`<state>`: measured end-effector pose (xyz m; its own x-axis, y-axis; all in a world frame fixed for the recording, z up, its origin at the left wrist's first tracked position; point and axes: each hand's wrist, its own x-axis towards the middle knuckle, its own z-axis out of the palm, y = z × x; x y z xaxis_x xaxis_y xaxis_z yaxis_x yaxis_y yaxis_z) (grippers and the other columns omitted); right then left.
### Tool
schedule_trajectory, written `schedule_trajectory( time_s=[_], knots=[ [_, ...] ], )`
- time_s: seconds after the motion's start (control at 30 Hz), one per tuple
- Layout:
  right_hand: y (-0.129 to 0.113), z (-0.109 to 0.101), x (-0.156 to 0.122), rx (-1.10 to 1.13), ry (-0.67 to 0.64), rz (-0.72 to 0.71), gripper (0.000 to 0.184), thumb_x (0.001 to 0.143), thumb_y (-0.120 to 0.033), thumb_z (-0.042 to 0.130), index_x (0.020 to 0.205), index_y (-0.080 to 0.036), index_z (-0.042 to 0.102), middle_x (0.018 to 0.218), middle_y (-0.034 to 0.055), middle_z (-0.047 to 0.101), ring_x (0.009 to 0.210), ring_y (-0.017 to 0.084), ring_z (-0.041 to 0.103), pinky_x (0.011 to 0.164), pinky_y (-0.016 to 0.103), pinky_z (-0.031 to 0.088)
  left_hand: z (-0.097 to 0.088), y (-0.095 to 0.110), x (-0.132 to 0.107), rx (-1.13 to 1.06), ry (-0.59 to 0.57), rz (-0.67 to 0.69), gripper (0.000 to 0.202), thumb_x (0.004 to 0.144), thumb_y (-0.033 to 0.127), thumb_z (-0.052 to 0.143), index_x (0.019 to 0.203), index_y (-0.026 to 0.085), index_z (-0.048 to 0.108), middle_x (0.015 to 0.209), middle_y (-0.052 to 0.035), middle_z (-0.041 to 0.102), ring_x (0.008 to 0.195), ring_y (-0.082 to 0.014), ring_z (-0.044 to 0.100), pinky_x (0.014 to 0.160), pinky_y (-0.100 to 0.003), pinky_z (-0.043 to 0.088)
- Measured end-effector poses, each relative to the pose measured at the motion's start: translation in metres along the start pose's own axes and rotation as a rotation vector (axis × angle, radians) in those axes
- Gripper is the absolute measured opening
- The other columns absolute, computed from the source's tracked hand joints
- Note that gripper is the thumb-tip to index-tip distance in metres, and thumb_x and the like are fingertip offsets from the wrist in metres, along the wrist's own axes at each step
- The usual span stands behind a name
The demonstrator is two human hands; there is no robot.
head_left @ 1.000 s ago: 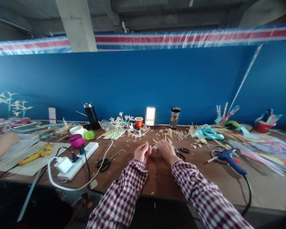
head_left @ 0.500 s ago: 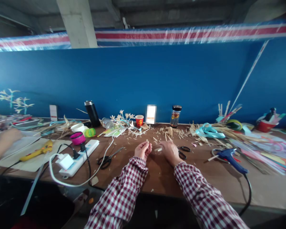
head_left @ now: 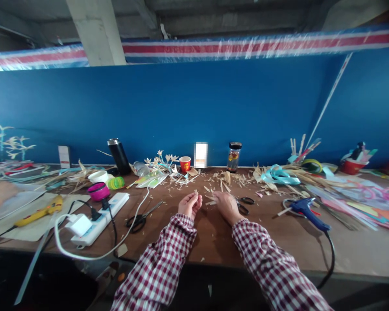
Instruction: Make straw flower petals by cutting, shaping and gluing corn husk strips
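My left hand (head_left: 190, 204) is closed above the table, pinching a small pale husk piece (head_left: 196, 191) between thumb and fingertips. To its right, my right hand (head_left: 227, 206) reaches palm down to the tabletop, fingers bent together at some pale husk strips (head_left: 210, 201). Whether a strip lies in those fingers I cannot make out. Black scissors handles (head_left: 243, 210) show just right of this hand, their blades hidden. Another pair of black scissors (head_left: 137, 222) rests left of my left hand. Husk scraps (head_left: 207, 179) litter the table beyond both hands.
A blue glue gun (head_left: 311, 212) with its cable lies at right, near cyan ribbon (head_left: 278, 175). Left are a white power strip (head_left: 116, 205), cords and a yellow glue gun (head_left: 40, 212). Behind stand a red paper cup (head_left: 185, 164), bottle (head_left: 234, 157) and husk flowers (head_left: 160, 160). Another person's hand (head_left: 0, 196) is far left.
The view has shifted slightly, so the scene sits further left. My left hand keeps its pinch; my right hand stays low at the strips. The other person's hand has moved left.
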<state>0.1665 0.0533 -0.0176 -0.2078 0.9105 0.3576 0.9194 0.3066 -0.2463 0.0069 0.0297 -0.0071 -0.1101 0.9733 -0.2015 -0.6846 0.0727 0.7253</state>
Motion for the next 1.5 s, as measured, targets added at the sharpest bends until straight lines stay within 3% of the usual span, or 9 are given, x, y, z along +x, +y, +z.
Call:
schedule_trajectory(
  time_s=[0.17,0.37,0.53,0.73,0.87,1.17,1.3,1.5],
  knots=[
    [-0.002,-0.002,0.0,0.018,-0.01,-0.015,0.025,0.086,-0.021,0.044,0.1,-0.025,0.064,0.098,0.0039,0.066,0.093,0.017,0.057,0.083,0.024,0.039,0.002,-0.001,-0.002,0.022,-0.001,0.014,0.006,0.072,0.004,0.063,0.074,0.009,0.062,0.064,-0.0057,0.066,0.055,-0.009,0.063,0.048,-0.015,0.052],
    [-0.001,-0.005,0.005,0.047,-0.013,0.029,0.019,0.083,-0.022,0.049,0.082,-0.023,0.068,0.084,0.006,0.068,0.089,0.021,0.057,0.079,0.028,0.038,0.004,0.008,0.003,0.084,-0.012,0.009,0.008,0.072,0.008,0.064,0.075,0.012,0.059,0.071,-0.0056,0.068,0.06,-0.0112,0.065,0.051,-0.019,0.052],
    [0.007,-0.004,0.014,0.152,0.009,0.12,0.021,0.082,-0.021,0.047,0.095,-0.024,0.063,0.083,0.0037,0.068,0.08,0.018,0.06,0.067,0.024,0.041,0.009,0.017,0.022,0.166,0.009,0.045,0.014,0.067,0.012,0.07,0.077,0.014,0.06,0.076,-0.0051,0.068,0.063,-0.0108,0.064,0.053,-0.019,0.051],
    [0.016,0.002,0.024,0.344,0.06,0.106,0.024,0.083,-0.021,0.043,0.098,-0.021,0.061,0.091,0.0019,0.067,0.082,0.015,0.061,0.07,0.022,0.043,0.01,0.001,0.054,0.26,0.029,0.113,0.009,0.064,0.016,0.071,0.069,0.015,0.063,0.048,0.0038,0.057,0.04,-0.0058,0.05,0.04,-0.016,0.04],
    [0.02,0.005,0.029,0.424,0.088,0.106,0.022,0.081,-0.021,0.044,0.091,-0.019,0.064,0.09,0.0046,0.067,0.084,0.017,0.061,0.073,0.024,0.044,0.013,-0.01,0.066,0.32,-0.001,0.151,0.013,0.061,0.023,0.073,0.068,0.015,0.065,0.041,0.0047,0.053,0.034,-0.0063,0.044,0.035,-0.017,0.034],
    [0.024,0.01,0.03,0.587,0.115,0.126,0.017,0.077,-0.021,0.045,0.083,-0.015,0.06,0.078,0.0056,0.066,0.072,0.017,0.061,0.065,0.026,0.046,0.015,-0.024,0.059,0.354,-0.102,0.174,0.026,0.06,0.037,0.072,0.062,0.013,0.061,0.042,0.003,0.054,0.037,-0.0067,0.044,0.038,-0.018,0.033],
    [0.019,0.008,0.026,0.636,0.11,0.111,0.015,0.079,-0.026,0.047,0.081,-0.017,0.059,0.077,0.0046,0.064,0.072,0.018,0.059,0.066,0.026,0.046,0.013,-0.028,0.058,0.389,-0.068,0.163,0.027,0.058,0.037,0.073,0.066,0.014,0.062,0.049,0.001,0.059,0.043,-0.0086,0.051,0.045,-0.019,0.041],
    [0.009,-0.002,0.029,0.792,0.075,0.137,0.019,0.082,-0.034,0.048,0.077,-0.019,0.058,0.071,0.0014,0.061,0.067,0.016,0.057,0.06,0.024,0.044,0.016,-0.024,0.052,0.485,-0.011,0.207,0.022,0.06,0.034,0.071,0.063,0.014,0.063,0.046,0.0021,0.056,0.042,-0.0077,0.047,0.044,-0.018,0.038]
  ],
)
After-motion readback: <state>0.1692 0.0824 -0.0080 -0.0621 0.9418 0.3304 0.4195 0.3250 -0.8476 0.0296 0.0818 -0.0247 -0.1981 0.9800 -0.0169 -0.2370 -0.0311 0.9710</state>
